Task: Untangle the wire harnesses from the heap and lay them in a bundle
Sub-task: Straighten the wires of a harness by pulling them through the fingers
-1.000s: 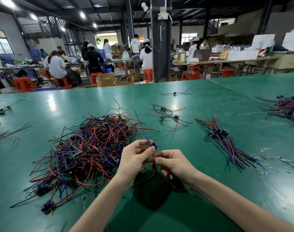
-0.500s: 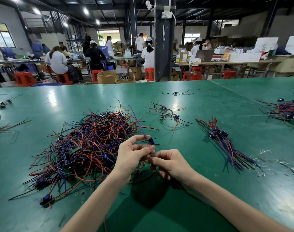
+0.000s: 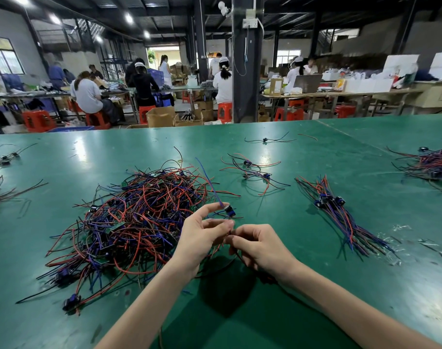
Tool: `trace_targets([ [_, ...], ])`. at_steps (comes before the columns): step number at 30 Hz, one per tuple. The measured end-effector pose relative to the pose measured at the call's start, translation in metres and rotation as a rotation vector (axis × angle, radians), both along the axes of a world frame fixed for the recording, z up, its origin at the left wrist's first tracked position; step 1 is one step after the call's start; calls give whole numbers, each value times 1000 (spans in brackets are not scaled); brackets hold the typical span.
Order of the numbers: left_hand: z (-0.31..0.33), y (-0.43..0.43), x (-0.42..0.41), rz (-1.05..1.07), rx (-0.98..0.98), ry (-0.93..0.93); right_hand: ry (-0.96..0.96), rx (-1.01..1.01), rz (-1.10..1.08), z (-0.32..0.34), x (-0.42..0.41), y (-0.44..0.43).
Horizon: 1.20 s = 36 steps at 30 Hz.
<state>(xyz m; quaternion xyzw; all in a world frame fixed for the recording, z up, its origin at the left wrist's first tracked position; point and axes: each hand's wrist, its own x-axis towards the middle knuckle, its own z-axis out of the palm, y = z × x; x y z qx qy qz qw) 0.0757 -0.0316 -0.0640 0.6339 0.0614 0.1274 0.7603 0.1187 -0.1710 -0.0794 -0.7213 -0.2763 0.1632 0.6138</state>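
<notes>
A tangled heap of red, blue and black wire harnesses lies on the green table, left of centre. My left hand pinches one wire harness by its small black-and-blue component, at the heap's right edge; a blue wire rises from it. My right hand grips the same harness's wires just below, and they trail under my wrist. A straightened bundle of harnesses lies to the right, apart from both hands.
A few loose harnesses lie behind my hands, one more farther back. Another pile sits at the right edge, wires at the left edge. Clear plastic scraps lie near the bundle. People work at benches beyond the table.
Both hands have stayed together on the harness. The component in my left fingers has lifted a little, away from the heap; the heap and bundle have not moved.
</notes>
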Motion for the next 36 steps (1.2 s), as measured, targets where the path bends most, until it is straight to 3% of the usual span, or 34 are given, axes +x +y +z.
trace_targets([
  [36,-2,1,0,-1,58,1,-29,-10,-26,-8,8,1],
])
